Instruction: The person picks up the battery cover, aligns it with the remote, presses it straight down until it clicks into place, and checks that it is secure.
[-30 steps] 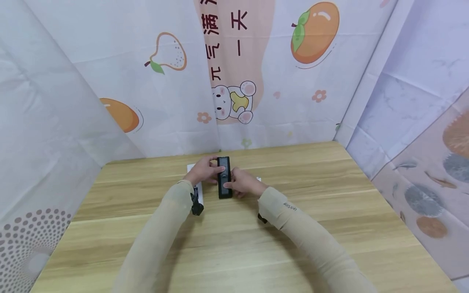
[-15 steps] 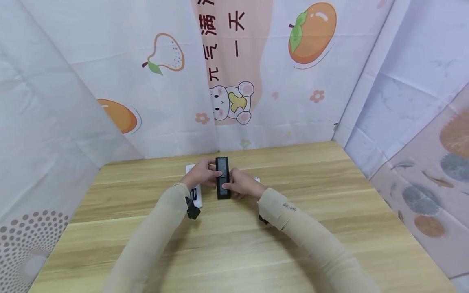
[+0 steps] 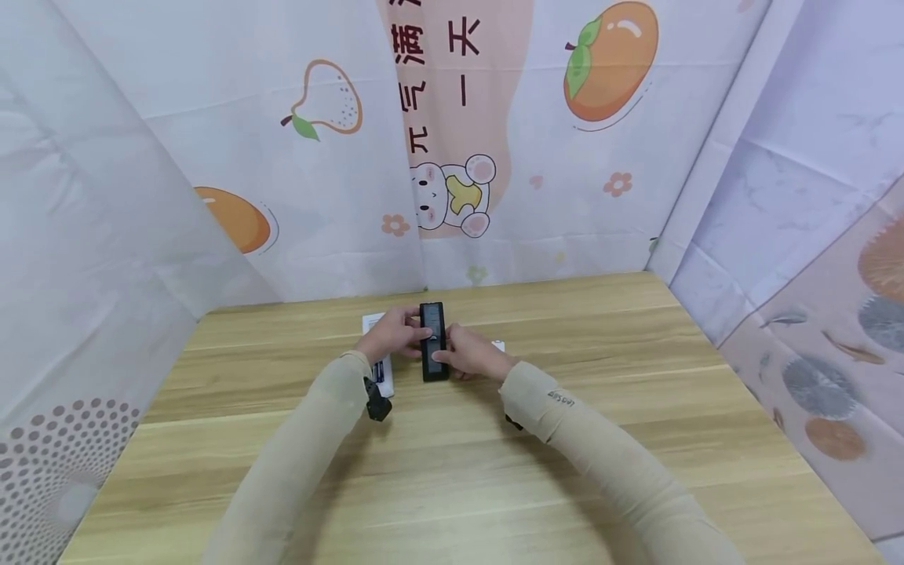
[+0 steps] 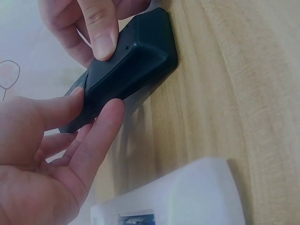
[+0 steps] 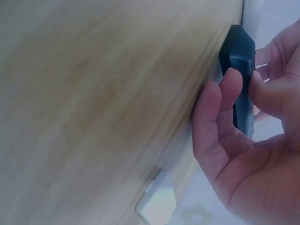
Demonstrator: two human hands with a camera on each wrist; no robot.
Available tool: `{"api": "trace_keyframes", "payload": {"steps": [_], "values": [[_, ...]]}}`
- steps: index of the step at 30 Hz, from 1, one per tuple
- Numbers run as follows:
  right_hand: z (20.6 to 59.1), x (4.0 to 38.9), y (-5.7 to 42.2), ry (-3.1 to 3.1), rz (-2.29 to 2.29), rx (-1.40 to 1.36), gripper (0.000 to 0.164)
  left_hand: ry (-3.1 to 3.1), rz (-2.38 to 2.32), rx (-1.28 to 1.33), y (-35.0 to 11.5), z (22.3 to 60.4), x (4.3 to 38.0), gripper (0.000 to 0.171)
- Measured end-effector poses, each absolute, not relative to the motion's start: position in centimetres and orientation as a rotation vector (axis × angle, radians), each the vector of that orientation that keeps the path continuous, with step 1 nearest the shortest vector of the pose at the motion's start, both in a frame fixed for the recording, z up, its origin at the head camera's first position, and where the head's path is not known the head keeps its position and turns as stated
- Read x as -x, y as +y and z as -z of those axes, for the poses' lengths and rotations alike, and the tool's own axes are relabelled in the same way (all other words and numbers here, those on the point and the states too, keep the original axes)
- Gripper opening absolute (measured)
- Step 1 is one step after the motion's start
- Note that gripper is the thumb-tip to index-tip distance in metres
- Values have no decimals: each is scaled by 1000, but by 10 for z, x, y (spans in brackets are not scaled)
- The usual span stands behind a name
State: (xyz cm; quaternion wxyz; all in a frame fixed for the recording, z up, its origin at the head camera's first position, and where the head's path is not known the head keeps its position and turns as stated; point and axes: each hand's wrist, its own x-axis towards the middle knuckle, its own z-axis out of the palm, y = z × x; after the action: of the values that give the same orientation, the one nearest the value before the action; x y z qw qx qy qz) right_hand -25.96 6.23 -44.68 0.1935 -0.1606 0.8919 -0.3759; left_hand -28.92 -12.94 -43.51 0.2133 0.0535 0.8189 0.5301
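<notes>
A black remote control [image 3: 434, 369] lies between the two hands, a panel with a seam facing up. My left hand [image 3: 394, 333] grips its left side, the thumb on the panel and fingers along the edge. From the other side my right hand [image 3: 475, 350] holds it, with the right thumb [image 4: 103, 44] pressing on the panel in the left wrist view. Under the left forearm lies a white remote-like case [image 3: 385, 384]; a dark blue battery [image 4: 136, 219] shows in its opening. The black remote's underside is hidden.
A small white object [image 3: 499, 345] lies just beyond the right wrist, mostly covered; its end [image 5: 158, 201] shows in the right wrist view. The wooden table [image 3: 452, 471] ends at a printed curtain [image 3: 339, 180] behind the hands.
The left thumb has slid a little down the panel of the black remote control, toward the right thumb. The right hand keeps its hold.
</notes>
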Motion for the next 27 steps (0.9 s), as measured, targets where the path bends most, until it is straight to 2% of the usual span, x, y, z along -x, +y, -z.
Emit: {"api": "trace_keyframes", "payload": {"steps": [11,27], "values": [[448,261,64,2493,1029,470,33,2269,-1488,-148,-129,440,288,46],[450,263,65,2476,1043,437,37,2270,-1477,-5,-123,442,292,53]]}}
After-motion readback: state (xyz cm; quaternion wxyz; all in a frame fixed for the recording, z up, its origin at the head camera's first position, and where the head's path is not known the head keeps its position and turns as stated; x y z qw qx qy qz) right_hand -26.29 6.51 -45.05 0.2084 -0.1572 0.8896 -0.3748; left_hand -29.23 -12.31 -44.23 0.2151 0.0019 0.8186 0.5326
